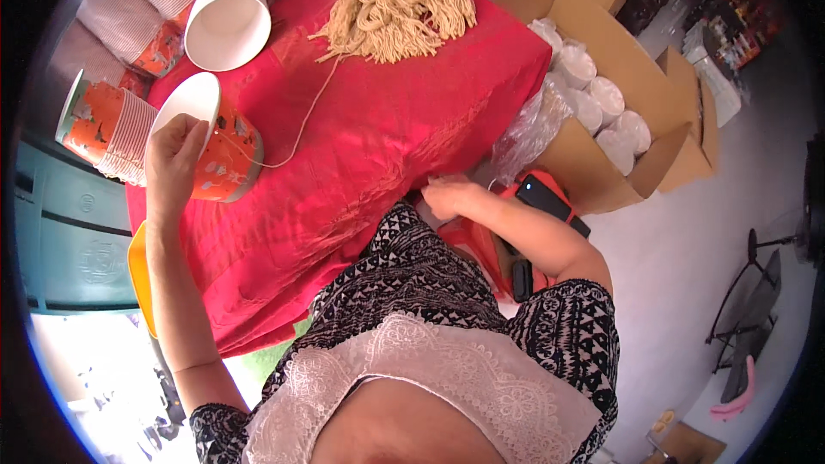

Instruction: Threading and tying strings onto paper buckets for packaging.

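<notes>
My left hand (174, 163) pinches the rim of an orange printed paper bucket (230, 174) with a white inside, which lies tilted on the red cloth. A beige cord runs across this bucket's side and back to a heap of cords (395, 7) at the far side of the table. My right hand (445, 198) is at the table's near right edge with its fingers curled; what they hold, if anything, is hidden. Another white-lined paper bucket (228, 24) stands just beyond the first. A nested stack of paper buckets (110, 131) leans at the left.
A red cloth (369, 120) covers the table. More bagged bucket stacks (129, 13) line the far left. At the right, an open cardboard box (640, 77) holds several wrapped white stacks (606, 99). A black phone (543, 196) lies on an orange bag beside my right arm.
</notes>
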`<state>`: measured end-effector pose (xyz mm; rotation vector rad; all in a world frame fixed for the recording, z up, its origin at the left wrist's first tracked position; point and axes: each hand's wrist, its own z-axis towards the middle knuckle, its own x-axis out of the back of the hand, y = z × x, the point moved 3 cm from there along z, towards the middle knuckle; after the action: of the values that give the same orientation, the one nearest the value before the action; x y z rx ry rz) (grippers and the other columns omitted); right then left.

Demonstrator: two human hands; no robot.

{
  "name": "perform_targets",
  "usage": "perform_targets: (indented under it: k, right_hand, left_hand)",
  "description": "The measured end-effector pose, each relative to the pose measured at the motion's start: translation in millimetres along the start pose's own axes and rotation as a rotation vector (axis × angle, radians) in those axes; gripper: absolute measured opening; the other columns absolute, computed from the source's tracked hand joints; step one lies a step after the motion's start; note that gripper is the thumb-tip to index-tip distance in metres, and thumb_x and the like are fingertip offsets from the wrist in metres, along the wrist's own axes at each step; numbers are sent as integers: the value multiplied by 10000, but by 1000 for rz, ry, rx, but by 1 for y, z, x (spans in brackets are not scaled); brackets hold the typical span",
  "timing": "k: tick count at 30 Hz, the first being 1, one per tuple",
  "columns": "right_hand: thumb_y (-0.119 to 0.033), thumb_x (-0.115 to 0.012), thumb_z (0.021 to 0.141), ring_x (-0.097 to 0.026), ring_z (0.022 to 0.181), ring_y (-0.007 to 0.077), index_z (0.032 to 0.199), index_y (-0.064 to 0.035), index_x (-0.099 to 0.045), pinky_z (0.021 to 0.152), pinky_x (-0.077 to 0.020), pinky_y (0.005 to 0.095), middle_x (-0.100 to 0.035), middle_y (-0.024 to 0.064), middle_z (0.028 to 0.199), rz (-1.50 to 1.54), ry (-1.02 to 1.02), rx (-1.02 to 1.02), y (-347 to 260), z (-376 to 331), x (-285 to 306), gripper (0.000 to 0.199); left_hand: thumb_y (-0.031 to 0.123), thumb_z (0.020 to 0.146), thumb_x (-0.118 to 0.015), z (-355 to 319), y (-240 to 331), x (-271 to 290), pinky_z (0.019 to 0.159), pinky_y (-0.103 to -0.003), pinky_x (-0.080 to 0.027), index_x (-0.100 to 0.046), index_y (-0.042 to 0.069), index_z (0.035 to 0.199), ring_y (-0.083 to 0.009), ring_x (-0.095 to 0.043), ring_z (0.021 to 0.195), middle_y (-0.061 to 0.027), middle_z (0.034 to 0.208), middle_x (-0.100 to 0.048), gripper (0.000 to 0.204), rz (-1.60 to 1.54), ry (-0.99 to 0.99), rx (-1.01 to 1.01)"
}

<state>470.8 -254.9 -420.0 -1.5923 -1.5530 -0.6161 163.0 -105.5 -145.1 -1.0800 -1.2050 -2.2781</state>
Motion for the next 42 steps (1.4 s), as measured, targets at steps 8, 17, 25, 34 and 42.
perform_targets:
  k: [8,17,25,34,42]
  right_hand:
    - [-281,-570,880,-672,792,380,888,30,-698,746,-523,456,-676,245,820,107,-110,371,-59,-59,41,336]
    - [-47,-550,955,-603,790,84,1098,19,-587,684,-499,238,-655,53,912,1085,637,711,-128,-75,161,162]
    - [-41,-615,915,-593,942,131,1176,21,-480,836,-507,272,-570,95,1122,1408,733,718,-184,-5,182,300]
    - [-100,-580,987,-491,678,27,1000,21,-604,585,-428,218,-595,-14,772,1235,951,721,-198,-24,193,124]
    - [-62,-614,954,-515,689,11,995,17,-649,599,-428,192,-620,-27,770,1225,911,694,-191,-20,200,96]
  left_hand:
    - [183,872,-632,-7,10,-12,674,-420,-499,-687,-8,860,-331,-669,728,-209,786,-675,199,136,48,-56]
    - [181,866,-615,-15,12,-4,639,-413,-494,-683,-19,850,-300,-650,668,-198,731,-660,212,74,47,-56]
    - [204,862,-617,-11,19,0,632,-427,-502,-690,-14,839,-331,-658,666,-200,720,-662,231,71,11,2]
    - [136,833,-609,-13,17,12,587,-380,-479,-666,-21,797,-261,-617,604,-154,670,-643,171,-48,-47,-33]
    - [158,822,-666,-19,20,21,543,-325,-453,-626,-34,723,-149,-561,561,-112,591,-588,220,-219,-85,111]
